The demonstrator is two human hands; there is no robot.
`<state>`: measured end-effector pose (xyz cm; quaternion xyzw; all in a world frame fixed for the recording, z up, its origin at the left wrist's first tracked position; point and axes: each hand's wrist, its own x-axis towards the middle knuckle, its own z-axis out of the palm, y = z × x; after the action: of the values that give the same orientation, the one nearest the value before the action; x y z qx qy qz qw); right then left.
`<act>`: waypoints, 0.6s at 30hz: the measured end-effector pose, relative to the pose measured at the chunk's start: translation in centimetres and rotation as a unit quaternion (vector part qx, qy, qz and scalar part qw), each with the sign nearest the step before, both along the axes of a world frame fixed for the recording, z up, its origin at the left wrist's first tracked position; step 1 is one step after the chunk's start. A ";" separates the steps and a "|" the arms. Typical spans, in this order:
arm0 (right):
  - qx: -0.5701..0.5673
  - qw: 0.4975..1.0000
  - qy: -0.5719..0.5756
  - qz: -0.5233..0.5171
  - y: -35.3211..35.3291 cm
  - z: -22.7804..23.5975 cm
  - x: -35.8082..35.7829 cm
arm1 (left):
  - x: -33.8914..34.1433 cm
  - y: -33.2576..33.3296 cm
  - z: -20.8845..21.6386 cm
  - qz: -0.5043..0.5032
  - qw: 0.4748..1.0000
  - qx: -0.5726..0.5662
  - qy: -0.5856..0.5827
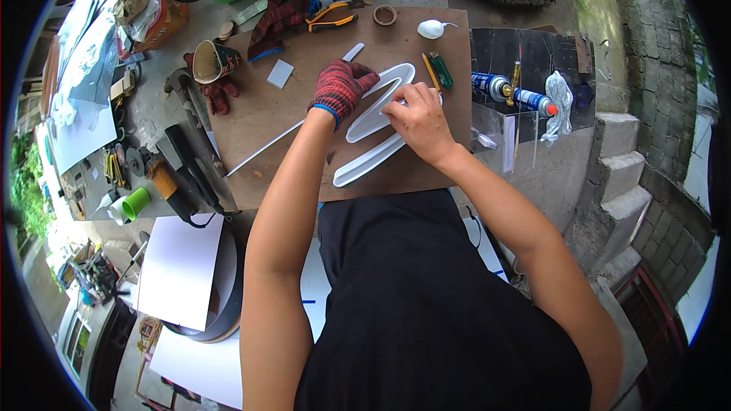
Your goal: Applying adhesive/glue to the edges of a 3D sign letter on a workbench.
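Note:
A white plastic zigzag-shaped piece with a raised rim lies on a brown board. My left hand, in a red and black knit glove with a blue cuff, is closed over the piece's upper left part. A narrow white strip runs slantwise under that hand, showing on both sides of it. Bare, my right hand pinches at the piece's right side, thumb and fingertips together on the rim. The fingers cover part of the piece, and anything small between them is hidden.
Around the board are orange-handled pliers, a second glove, a paper cup, a tape roll, a white squeeze bottle and a green cutter. An angle grinder lies left; gas canisters lie right.

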<state>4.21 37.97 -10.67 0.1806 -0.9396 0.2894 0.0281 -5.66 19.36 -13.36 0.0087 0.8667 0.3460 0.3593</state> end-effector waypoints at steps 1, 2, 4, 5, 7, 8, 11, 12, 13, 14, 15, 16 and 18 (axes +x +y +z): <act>-0.003 1.000 -0.001 0.004 0.0 0.0 0.0 | 0.0 0.0 -0.1 -0.004 1.000 -0.001 0.002; -0.003 1.000 -0.002 0.004 0.0 0.0 0.0 | -0.1 -0.1 -0.1 -0.004 1.000 -0.002 0.001; -0.001 1.000 -0.003 0.004 0.1 0.1 0.0 | -0.4 -0.1 -0.1 0.001 0.999 0.007 -0.041; -0.001 1.000 -0.003 0.004 0.1 0.0 0.0 | -0.3 0.0 -0.1 0.001 0.999 0.008 -0.042; 0.001 1.000 -0.003 0.003 0.1 -0.1 -0.1 | -0.3 0.1 0.0 -0.013 1.000 -0.006 -0.003; 0.001 1.000 -0.004 0.003 0.1 -0.1 -0.1 | -0.3 0.1 0.0 -0.013 1.000 -0.006 -0.003; 0.005 1.000 -0.003 0.002 0.1 -0.1 0.0 | -0.2 0.1 0.2 -0.011 1.000 0.004 -0.002; 0.007 1.000 -0.011 0.002 0.1 0.0 0.0 | -0.2 0.1 0.2 -0.008 1.000 0.004 -0.003; 0.010 1.000 -0.019 0.002 0.1 0.0 0.0 | -0.2 0.1 0.2 -0.005 1.000 0.004 -0.004; 0.010 1.000 -0.019 0.002 0.1 0.0 0.0 | -0.2 0.0 0.2 -0.005 1.000 0.004 -0.004; 0.007 1.000 -0.018 0.001 0.1 0.0 0.0 | -0.2 0.0 0.1 -0.001 1.000 0.006 -0.007; 0.005 1.000 -0.017 0.000 0.0 0.0 0.0 | -0.2 0.0 0.1 0.004 1.000 0.009 -0.010; 0.002 1.000 -0.011 -0.001 0.0 -0.1 0.0 | -0.1 0.0 0.1 0.002 1.000 0.006 -0.007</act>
<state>4.23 38.01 -10.76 0.1763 -0.9405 0.2898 0.0179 -5.78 19.38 -13.29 0.0065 0.8619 0.3525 0.3645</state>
